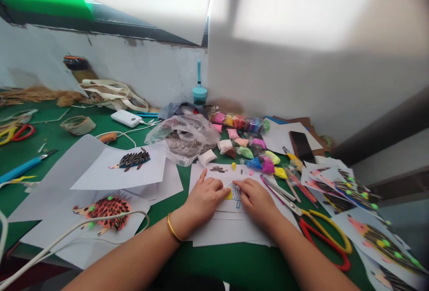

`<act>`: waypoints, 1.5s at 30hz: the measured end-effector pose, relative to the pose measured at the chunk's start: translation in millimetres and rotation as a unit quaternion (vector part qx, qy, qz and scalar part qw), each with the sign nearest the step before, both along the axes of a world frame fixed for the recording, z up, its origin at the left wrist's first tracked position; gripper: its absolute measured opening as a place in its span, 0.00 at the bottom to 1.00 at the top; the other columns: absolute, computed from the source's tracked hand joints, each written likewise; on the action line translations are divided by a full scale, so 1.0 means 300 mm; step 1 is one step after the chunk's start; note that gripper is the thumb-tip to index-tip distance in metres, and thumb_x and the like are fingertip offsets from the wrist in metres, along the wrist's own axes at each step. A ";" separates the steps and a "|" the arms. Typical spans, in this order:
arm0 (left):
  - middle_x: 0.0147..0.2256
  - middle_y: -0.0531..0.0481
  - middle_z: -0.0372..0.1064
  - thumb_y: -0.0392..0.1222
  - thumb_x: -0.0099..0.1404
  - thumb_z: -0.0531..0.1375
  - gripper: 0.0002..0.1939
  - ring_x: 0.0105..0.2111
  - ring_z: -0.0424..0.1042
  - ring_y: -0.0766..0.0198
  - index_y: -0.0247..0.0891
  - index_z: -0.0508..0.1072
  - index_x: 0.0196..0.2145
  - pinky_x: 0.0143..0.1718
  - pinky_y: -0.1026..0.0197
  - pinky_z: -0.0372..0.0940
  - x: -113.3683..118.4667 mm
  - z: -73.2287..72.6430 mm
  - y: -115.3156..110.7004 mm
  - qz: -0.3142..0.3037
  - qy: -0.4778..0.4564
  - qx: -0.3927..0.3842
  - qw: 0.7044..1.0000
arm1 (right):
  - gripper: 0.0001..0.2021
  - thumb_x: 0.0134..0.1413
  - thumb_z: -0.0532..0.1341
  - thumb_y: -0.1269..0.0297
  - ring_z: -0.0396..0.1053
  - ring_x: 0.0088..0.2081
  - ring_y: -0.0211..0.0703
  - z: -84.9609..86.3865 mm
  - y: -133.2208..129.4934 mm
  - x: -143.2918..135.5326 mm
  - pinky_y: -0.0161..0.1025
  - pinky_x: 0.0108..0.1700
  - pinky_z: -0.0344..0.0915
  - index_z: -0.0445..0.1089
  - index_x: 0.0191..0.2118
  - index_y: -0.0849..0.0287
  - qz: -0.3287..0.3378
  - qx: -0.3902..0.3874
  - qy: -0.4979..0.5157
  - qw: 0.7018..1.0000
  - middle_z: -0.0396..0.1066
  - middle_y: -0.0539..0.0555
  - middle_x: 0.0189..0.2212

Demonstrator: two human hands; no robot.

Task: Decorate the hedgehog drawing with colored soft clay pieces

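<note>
White paper (219, 233) lies before me with a small outlined drawing (238, 202) partly filled with yellow clay (229, 194). My left hand (207, 196) rests on the paper, its fingers apart and a fingertip on the yellow clay. From the right, my right hand (255, 199) touches the top and side of the drawing, its fingers bent and partly apart, nothing seen in them. Above the hands are a small pile of seeds (218, 169) and a bit of yellow clay (233, 166).
Beyond the paper lie bagged clay pieces (246, 152) and a plastic bag of seeds (182, 137). Scissors (313, 224) and a phone (300, 147) are at the right. Seed hedgehog pictures (112, 212) lie on both sides. A white cable (63, 238) crosses the left.
</note>
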State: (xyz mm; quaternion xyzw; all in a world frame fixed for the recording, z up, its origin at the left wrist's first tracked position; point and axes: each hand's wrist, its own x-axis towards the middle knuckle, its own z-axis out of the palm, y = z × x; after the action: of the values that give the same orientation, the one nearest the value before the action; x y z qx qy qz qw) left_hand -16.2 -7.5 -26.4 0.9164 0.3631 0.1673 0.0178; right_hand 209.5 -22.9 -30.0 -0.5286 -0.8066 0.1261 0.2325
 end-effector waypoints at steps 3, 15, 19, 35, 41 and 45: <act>0.42 0.50 0.68 0.34 0.69 0.56 0.16 0.43 0.67 0.59 0.50 0.72 0.51 0.65 0.32 0.41 0.000 0.001 -0.007 0.001 0.013 -0.001 1.000 | 0.20 0.58 0.53 0.73 0.69 0.44 0.46 0.000 0.000 0.001 0.44 0.49 0.67 0.72 0.54 0.57 0.003 0.004 0.004 1.000 0.71 0.56 0.40; 0.41 0.51 0.69 0.33 0.69 0.55 0.15 0.45 0.67 0.59 0.49 0.72 0.49 0.65 0.34 0.40 -0.003 0.009 -0.013 0.007 0.004 -0.016 1.000 | 0.19 0.53 0.57 0.74 0.68 0.39 0.45 0.010 -0.024 0.012 0.42 0.43 0.66 0.78 0.48 0.52 0.073 0.023 -0.013 0.997 0.71 0.55 0.37; 0.42 0.50 0.70 0.34 0.69 0.54 0.16 0.46 0.67 0.58 0.47 0.71 0.51 0.66 0.34 0.40 -0.004 0.004 -0.013 0.000 -0.007 -0.022 1.000 | 0.19 0.54 0.57 0.73 0.68 0.39 0.45 0.008 -0.029 0.010 0.43 0.44 0.67 0.77 0.48 0.53 0.076 0.019 -0.015 0.997 0.72 0.55 0.37; 0.43 0.48 0.72 0.32 0.65 0.54 0.17 0.46 0.70 0.60 0.40 0.70 0.51 0.66 0.43 0.48 -0.010 0.027 -0.020 -0.005 -0.079 -0.039 0.996 | 0.28 0.53 0.52 0.77 0.72 0.43 0.46 0.020 -0.011 0.033 0.46 0.50 0.68 0.65 0.60 0.57 0.018 -0.002 0.038 0.999 0.76 0.55 0.42; 0.49 0.45 0.70 0.46 0.61 0.65 0.23 0.51 0.68 0.53 0.41 0.69 0.52 0.66 0.37 0.46 -0.012 0.052 -0.025 -0.016 -0.061 -0.104 0.993 | 0.25 0.54 0.52 0.77 0.70 0.43 0.47 0.026 -0.012 0.031 0.46 0.48 0.68 0.69 0.57 0.59 0.020 0.005 0.028 0.999 0.75 0.56 0.40; 0.50 0.45 0.69 0.47 0.59 0.67 0.25 0.52 0.67 0.52 0.42 0.69 0.53 0.66 0.36 0.44 -0.012 0.052 -0.028 -0.002 -0.049 -0.108 0.993 | 0.22 0.56 0.52 0.75 0.68 0.44 0.49 0.035 -0.026 0.024 0.47 0.49 0.67 0.72 0.53 0.61 0.031 -0.006 0.011 0.999 0.73 0.59 0.40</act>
State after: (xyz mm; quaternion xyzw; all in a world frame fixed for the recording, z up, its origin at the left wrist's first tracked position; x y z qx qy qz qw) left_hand -19.7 -15.8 -10.7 0.9003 0.3764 0.1720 0.1351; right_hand 216.6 -30.7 -19.4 -0.5037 -0.8190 0.1438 0.2342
